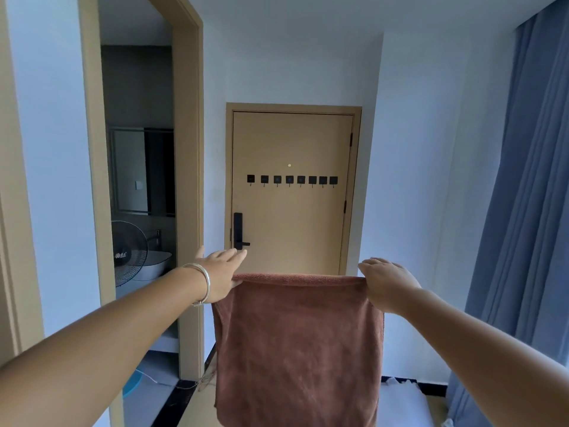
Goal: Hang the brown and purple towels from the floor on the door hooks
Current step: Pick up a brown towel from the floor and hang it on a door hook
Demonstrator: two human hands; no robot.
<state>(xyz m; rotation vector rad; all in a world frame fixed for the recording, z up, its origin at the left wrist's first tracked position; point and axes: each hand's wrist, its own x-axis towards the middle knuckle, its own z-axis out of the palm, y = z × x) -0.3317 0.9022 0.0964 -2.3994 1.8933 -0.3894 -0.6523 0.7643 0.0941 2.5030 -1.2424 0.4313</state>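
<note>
A brown towel (298, 343) hangs stretched out in front of me, held by its top edge. My left hand (217, 272), with a silver bracelet on the wrist, pinches the top left corner while its fingers point forward. My right hand (389, 280) grips the top right corner. Straight ahead, some way off, stands a tan door (292, 223) with a row of several black hooks (292, 180) across its middle, all bare. No purple towel shows in view.
A black lock handle (238, 231) sits low on the door's left side. On the left, an open doorway (140, 192) leads into a bathroom with a fan (127, 252) and a basin. Blue curtains (529, 211) hang along the right. Something white (400, 396) lies on the floor.
</note>
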